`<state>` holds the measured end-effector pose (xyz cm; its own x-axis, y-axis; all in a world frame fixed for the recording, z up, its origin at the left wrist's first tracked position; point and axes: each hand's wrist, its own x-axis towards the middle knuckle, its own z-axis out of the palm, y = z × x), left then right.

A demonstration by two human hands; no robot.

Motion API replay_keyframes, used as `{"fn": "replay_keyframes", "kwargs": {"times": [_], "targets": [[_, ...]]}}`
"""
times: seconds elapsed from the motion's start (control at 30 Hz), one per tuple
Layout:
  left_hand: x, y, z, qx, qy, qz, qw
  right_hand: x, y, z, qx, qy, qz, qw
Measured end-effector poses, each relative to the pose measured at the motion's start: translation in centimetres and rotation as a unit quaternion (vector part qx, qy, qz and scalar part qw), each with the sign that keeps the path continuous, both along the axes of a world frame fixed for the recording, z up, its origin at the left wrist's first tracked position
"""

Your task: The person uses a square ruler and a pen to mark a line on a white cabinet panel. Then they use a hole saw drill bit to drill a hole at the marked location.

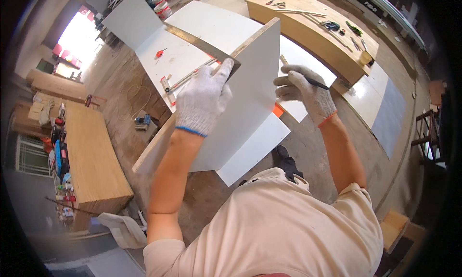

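My left hand (204, 96), in a white knit glove with a blue cuff, is closed on one end of a long metal square (197, 42). The square lies across the top edge of an upright white panel (250, 75), and its far end reaches out over other white panels. To the right of that panel, my right hand (308, 92) is raised in a glove with a red cuff. A black pen (316, 82) is held between its thumb and fingers, apart from the panel. The fingertips of my left hand are partly hidden.
More white panels (207, 19) stand and lie beyond, with a small red tool (160, 53) on one. A wooden workbench (288, 24) with pliers and strips is at the far right. A long wooden table (91, 147) stands left; loose cable (137, 96) lies on the floor.
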<state>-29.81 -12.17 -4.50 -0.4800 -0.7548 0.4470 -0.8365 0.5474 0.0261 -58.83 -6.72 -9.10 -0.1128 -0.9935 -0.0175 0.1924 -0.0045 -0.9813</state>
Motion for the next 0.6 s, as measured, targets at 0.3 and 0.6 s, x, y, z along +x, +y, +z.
{"fn": "replay_keyframes", "kwargs": {"times": [0.3, 0.6], "targets": [[-6.5, -2.4, 2.1, 0.056, 0.019, 0.009, 0.998, -10.3, -13.9, -0.4, -0.227, 0.041, 0.001, 0.973], [-12.7, -6.9, 2.6, 0.034, -0.061, 0.007, 0.998, -15.1, -18.1, -0.8, -0.242, 0.007, 0.043, 0.969]]}}
